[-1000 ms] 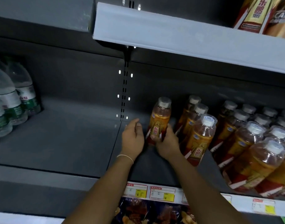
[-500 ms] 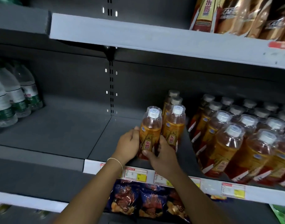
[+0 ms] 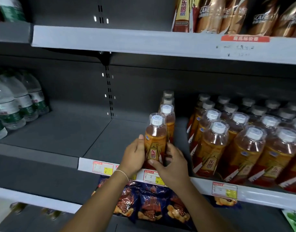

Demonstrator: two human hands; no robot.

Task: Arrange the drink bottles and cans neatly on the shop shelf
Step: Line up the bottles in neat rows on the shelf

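An orange drink bottle [image 3: 155, 141] with a white cap stands upright at the front edge of the grey middle shelf [image 3: 100, 139]. My left hand [image 3: 134, 154] grips its left side and my right hand [image 3: 171, 162] grips its right side and base. Behind it a single-file row of the same bottles [image 3: 168, 113] runs to the back. To the right stands a dense block of several identical orange bottles [image 3: 241, 143], some tilted forward.
Water bottles [image 3: 14, 104] stand at the far left of the same shelf. The upper shelf [image 3: 127, 41] holds coffee and drink bottles [image 3: 227, 14] at the right. Snack bags [image 3: 149, 203] lie on the shelf below. Price tags [image 3: 102, 167] line the shelf edge.
The bottle came forward from deep in the shelf to its front edge, held in both hands. The view pulled back and up, showing more of the upper shelf.
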